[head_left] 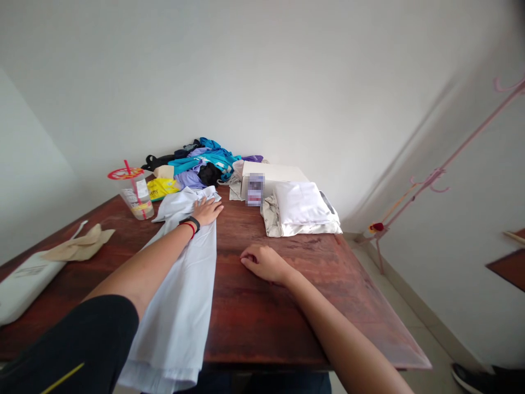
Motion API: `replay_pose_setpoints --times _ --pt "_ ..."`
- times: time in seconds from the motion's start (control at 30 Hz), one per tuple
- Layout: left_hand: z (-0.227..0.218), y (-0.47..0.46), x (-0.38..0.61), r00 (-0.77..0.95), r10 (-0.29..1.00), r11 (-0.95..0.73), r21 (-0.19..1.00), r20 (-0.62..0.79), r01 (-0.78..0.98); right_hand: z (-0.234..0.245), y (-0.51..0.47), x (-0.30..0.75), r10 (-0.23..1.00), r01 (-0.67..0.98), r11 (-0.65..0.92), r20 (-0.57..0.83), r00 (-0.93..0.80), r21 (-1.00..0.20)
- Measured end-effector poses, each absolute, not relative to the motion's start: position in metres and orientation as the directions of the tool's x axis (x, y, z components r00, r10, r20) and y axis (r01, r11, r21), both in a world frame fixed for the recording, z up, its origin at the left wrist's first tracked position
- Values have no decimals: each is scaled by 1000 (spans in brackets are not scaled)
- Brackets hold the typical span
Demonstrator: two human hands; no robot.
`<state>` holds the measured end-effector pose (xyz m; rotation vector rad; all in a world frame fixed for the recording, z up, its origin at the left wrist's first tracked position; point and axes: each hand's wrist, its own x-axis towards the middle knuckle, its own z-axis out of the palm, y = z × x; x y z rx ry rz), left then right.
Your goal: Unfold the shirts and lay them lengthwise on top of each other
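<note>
A long pale blue-white garment (184, 295) lies lengthwise down the brown wooden table (254, 306), its lower end hanging over the near edge. My left hand (207, 210) rests flat on the garment's far end, fingers stretched out; a black band and a red band circle the wrist. My right hand (264, 261) lies on the bare wood to the right of the garment, fingers curled under, with nothing visible in it.
A pile of blue, purple and black clothes (203, 161) sits at the far edge. A white box (273, 174) and folded white cloths (301, 210) lie far right. A plastic cup with a straw (137, 197), a yellow packet (162, 187) and a paper bag (77, 246) stand left. A pink rack (435, 178) leans at the right wall.
</note>
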<state>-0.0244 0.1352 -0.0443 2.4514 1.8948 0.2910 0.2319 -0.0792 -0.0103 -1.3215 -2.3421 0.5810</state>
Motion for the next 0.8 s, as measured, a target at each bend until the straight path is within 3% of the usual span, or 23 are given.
replay_pose_setpoints --times 0.8 --pt "-50 140 -25 217 955 -252 162 204 954 -12 -80 232 860 707 487 138 -492 -513"
